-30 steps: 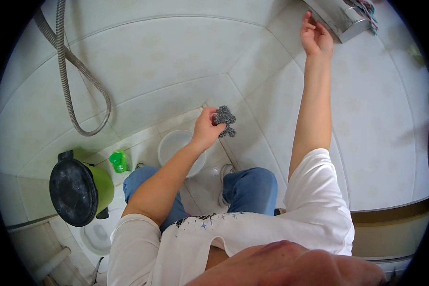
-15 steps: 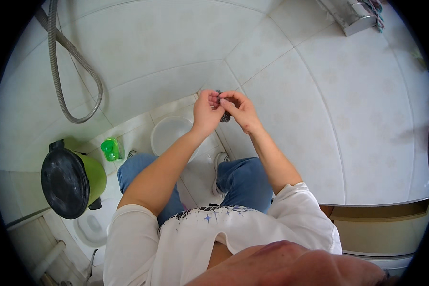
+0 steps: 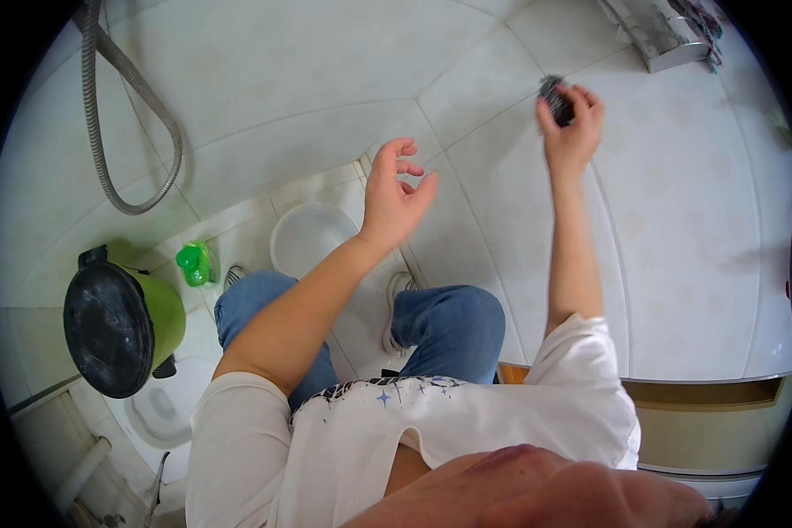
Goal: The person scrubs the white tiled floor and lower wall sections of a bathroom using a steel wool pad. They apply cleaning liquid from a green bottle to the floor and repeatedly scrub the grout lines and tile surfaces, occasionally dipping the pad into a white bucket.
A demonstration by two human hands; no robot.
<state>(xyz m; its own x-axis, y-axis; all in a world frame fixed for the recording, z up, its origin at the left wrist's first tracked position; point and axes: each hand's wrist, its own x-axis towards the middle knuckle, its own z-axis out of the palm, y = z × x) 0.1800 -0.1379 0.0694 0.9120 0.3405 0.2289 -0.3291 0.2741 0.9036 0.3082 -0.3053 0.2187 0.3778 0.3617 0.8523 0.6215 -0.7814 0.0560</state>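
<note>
A dark grey steel wool scrubber [image 3: 555,100] is gripped between the thumb and fingers of my right hand [image 3: 575,130], up at the white tiled wall [image 3: 519,211] on the right. Whether the scrubber touches the tiles I cannot tell. My left hand [image 3: 396,195] is held in the air over the floor near the wall corner, its fingers loosely bent and apart, with nothing in them. Below and left of it, a whitish round basin [image 3: 304,239] stands on the floor.
A green bin with a black lid [image 3: 107,330] stands at the left, by a white squat toilet [image 3: 172,414]. Near it is a green bottle [image 3: 194,264]. A metal shower hose [image 3: 94,123] hangs upper left; a metal rack [image 3: 673,55] is upper right. A drawer [image 3: 713,414] sits lower right.
My hands were together around the scrubber. Now they are apart: my right hand has carried it up and right to the wall, while my left hand has let go and opened.
</note>
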